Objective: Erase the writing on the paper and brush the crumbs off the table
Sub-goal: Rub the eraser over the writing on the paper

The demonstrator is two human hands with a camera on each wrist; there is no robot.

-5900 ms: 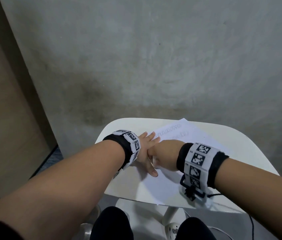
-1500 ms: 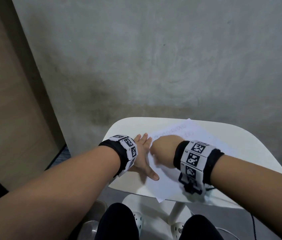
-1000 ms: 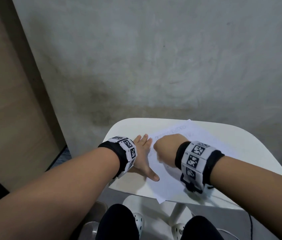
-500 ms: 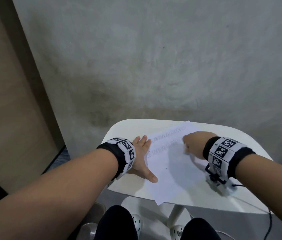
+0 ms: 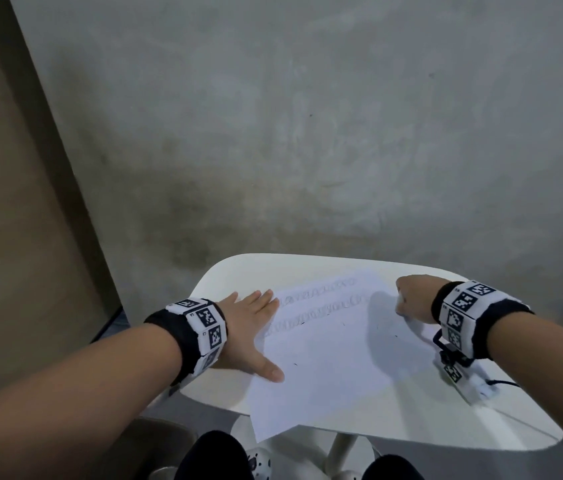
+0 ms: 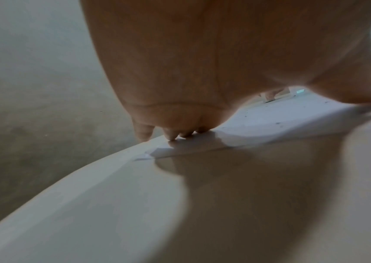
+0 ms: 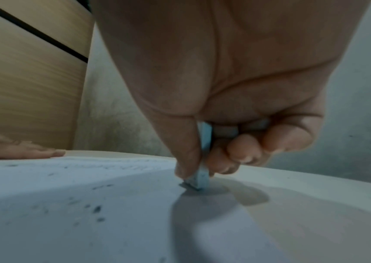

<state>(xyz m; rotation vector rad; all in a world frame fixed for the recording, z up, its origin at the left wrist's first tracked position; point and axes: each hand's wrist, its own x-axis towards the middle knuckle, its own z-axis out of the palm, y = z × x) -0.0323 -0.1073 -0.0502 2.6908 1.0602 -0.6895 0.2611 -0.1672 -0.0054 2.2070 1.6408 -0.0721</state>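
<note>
The paper point(image 5: 321, 344) lies on the white counter point(image 5: 411, 410), its long axis running from the near edge, where a corner overhangs, away toward the wall; three rows of pencil writing point(image 5: 318, 301) remain across its far end, well left of the right hand point(image 5: 411, 299) and just beside the left hand point(image 5: 252, 327). The left hand lies flat, fingers straight and spread, pressing the paper's left edge to the counter; the right hand is curled round a pale blue eraser point(image 7: 199, 176), pinched between thumb and fingers, its lower end touching down at the paper's right edge, where sheet meets counter. So the writing lies leftward from the eraser, and the rows run roughly across the sheet; the right hand, though the farther one, is the one that must travel back to them, I judge, since the left is needed as a clamp. Dark crumbs point(image 7: 96, 210) are scattered over the sheet's middle and right; none look swept off yet. No containers are in view.
</note>
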